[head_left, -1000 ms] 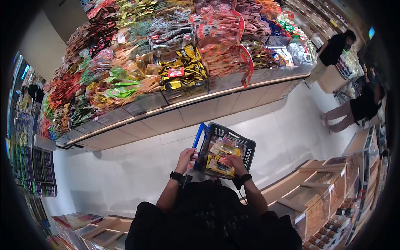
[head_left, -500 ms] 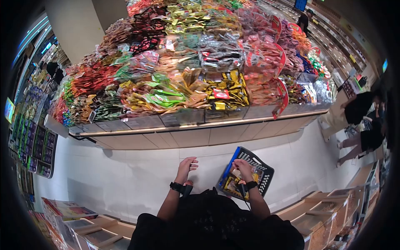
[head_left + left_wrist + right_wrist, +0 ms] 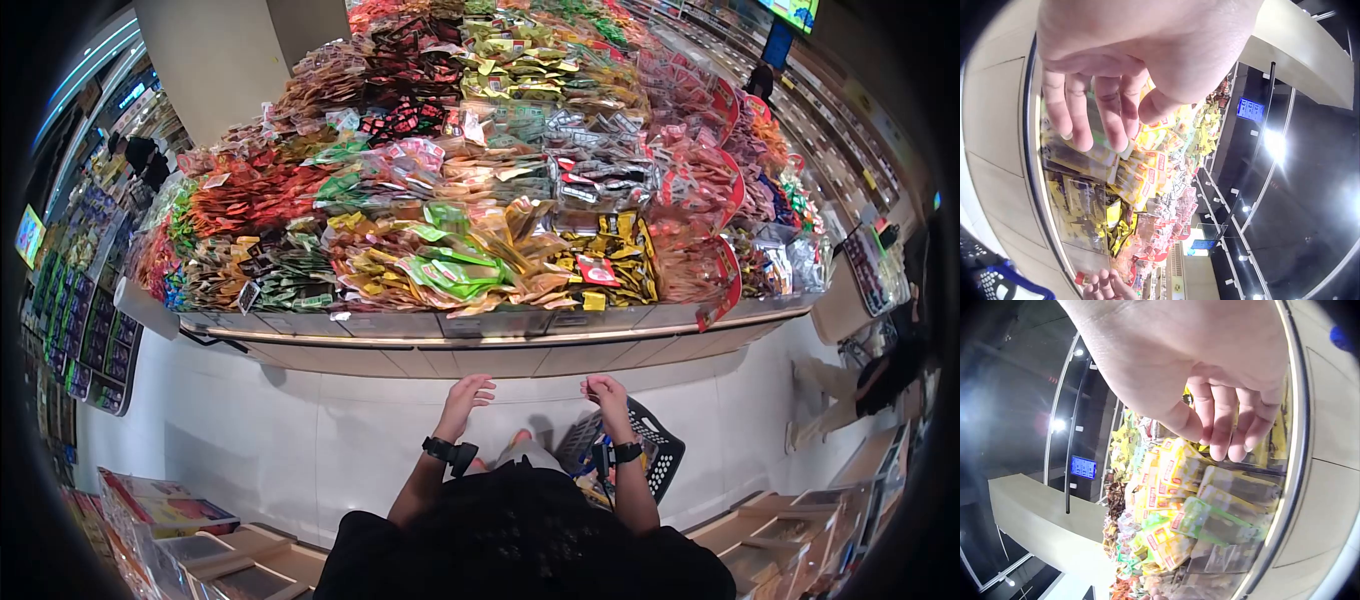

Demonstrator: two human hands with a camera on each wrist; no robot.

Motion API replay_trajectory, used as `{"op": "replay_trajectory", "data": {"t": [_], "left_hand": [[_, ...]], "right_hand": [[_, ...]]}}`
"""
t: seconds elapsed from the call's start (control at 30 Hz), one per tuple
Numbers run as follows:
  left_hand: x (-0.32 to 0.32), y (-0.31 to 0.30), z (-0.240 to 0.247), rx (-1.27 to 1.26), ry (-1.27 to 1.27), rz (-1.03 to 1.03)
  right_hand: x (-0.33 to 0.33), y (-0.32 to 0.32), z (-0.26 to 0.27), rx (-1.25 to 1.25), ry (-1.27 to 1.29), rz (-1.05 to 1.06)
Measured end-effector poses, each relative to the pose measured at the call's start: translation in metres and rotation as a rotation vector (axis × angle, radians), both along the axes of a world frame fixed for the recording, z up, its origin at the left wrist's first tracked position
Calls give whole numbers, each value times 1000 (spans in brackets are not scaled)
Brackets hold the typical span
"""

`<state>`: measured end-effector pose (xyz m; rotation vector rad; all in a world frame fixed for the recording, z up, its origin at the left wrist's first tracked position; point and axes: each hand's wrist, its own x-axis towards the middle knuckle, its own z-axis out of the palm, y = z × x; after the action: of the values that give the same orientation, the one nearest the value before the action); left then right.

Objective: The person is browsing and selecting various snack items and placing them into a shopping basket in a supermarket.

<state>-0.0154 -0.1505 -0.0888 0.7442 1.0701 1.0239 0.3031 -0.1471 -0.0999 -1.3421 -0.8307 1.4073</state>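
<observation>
My left hand (image 3: 466, 405) hovers in front of the snack counter with its fingers relaxed and nothing in them. To its right, my right hand (image 3: 610, 403) is raised too, its fingers loosely bent and empty. Below the right forearm a black perforated shopping basket (image 3: 662, 455) sits low beside my legs, partly covered by the arm. Its blue handle (image 3: 1019, 281) appears in the left wrist view. Nearest the hands lie green-topped packets (image 3: 455, 275), yellow-and-red packets (image 3: 1163, 475) and black-and-yellow packets (image 3: 620, 255), heaped in clear-fronted bins.
The counter's front panel (image 3: 480, 362) runs across just ahead. Wooden bins (image 3: 790, 545) stand behind on the right, more (image 3: 235, 560) on the left. A person (image 3: 880, 375) is at the far right. A pillar (image 3: 215, 70) rises at the back left.
My left hand has let go of the basket's blue handle, and my right hand has come out of the basket, empty. The view has tilted up towards the counter; the basket now shows further right.
</observation>
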Motion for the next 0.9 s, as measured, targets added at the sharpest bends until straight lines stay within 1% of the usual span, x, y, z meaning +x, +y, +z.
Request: {"op": "replay_trajectory", "data": {"t": [0.03, 0.13, 0.2, 0.27, 0.3, 0.47, 0.6, 0.7, 0.77, 0.9], "left_hand": [[2, 14, 1, 9, -5, -14], [10, 53, 33, 77, -42, -42], [12, 81, 45, 101, -42, -36], [16, 109, 69, 161, -45, -43], [18, 125, 70, 166, -71, -37], [27, 187, 98, 188, -64, 17], [28, 215, 90, 182, -149, 94], [23, 226, 84, 189, -138, 90], [15, 232, 85, 217, -55, 69], [-14, 246, 85, 246, -40, 76]], "right_hand": [[2, 13, 9, 39, 23, 1], [2, 58, 42, 80, 9, -20], [1, 92, 62, 138, 21, 9], [2, 125, 80, 171, 38, 17], [3, 141, 88, 180, 46, 23], [6, 215, 115, 276, 93, 97], [-3, 248, 125, 233, 85, 132], [-14, 263, 127, 210, 67, 164], [-25, 269, 131, 204, 60, 191], [-49, 277, 138, 147, 105, 213]]}}
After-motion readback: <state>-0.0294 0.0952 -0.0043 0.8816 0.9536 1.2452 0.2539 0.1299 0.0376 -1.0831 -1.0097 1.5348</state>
